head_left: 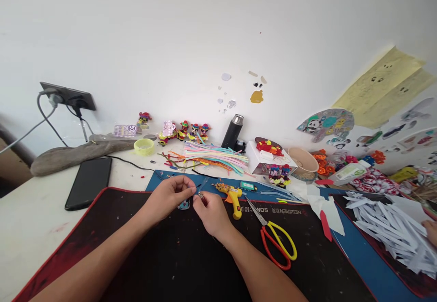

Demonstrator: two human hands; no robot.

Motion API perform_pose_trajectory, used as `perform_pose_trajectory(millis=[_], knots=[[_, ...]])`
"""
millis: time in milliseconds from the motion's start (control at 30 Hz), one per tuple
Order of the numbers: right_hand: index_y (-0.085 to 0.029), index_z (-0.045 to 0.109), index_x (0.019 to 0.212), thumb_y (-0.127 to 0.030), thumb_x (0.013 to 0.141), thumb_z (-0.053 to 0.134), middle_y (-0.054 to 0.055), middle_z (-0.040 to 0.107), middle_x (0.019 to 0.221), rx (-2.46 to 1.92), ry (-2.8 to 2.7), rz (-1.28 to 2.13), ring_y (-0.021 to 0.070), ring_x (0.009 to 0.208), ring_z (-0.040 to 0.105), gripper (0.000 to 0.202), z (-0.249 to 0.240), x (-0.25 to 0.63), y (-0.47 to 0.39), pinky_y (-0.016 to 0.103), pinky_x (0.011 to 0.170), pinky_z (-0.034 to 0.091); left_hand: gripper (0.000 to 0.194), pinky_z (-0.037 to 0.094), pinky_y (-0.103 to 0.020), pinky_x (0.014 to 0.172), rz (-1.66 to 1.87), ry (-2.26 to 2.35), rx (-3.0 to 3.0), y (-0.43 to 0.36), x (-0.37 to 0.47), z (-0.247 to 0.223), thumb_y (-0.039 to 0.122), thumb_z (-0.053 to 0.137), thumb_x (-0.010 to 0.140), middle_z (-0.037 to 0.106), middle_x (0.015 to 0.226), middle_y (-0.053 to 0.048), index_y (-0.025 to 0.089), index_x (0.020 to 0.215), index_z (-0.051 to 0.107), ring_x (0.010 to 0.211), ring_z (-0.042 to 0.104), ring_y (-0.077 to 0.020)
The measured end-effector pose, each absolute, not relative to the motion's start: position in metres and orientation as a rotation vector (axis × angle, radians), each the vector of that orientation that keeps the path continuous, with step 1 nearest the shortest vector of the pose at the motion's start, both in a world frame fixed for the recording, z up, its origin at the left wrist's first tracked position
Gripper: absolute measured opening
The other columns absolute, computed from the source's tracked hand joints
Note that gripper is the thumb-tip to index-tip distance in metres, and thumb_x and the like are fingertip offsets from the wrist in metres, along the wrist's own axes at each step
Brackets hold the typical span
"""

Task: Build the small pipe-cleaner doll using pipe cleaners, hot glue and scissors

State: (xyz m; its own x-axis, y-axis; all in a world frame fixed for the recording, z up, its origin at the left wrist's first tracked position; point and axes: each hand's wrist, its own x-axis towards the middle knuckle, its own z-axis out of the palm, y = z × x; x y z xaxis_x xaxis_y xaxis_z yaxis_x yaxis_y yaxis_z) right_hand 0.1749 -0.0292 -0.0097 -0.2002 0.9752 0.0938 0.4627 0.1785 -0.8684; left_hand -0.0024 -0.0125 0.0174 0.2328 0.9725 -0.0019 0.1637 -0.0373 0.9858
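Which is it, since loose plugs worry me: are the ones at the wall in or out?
In: a grey plug and a black plug both sit against the dark socket plate.

Bare forearms (128, 236) tapering toward bare wrists, ungloved hands (170, 196), slim fingers, smooth rounded knuckles

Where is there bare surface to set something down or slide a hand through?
The black mat between the forearms; the white tabletop between phone and mat; mat right of the scissors. Crowded: behind the hands, around glue gun and pipe cleaners.
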Motion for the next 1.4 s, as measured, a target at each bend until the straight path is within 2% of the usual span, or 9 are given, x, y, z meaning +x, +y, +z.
perform_pose_trajectory(millis=[467,1400], knots=[[-0.024,0.039,0.062,-0.041,0.090,0.051,-0.006,0.039,0.058,-1.374,-1.758,0.964,0.0131,0.059,0.035,0.035,-0.0095,0.1739,-0.0271,0.029,0.056,0.024,0.036,0.041,-0.026,0.059,0.917,1.131,1.459,-0.0138,-0.0012,0.0178,0.054,0.075,0.080,0.061,0.066,0.003,0.019,0.086,0.071,0.061,0.052,-0.0140],[-0.024,0.039,0.063,-0.041,0.091,0.053,-0.006,0.039,0.059,-1.383,-1.732,0.964,0.0134,0.059,0.036,0.036,-0.0091,0.1777,-0.0242,0.029,0.057,0.025,0.043,0.044,-0.027,0.057,0.884,1.170,1.505,-0.0166,-0.0022,0.0260,0.062,0.072,0.081,0.068,0.070,0.000,0.020,0.084,0.074,0.061,0.056,-0.0159]])
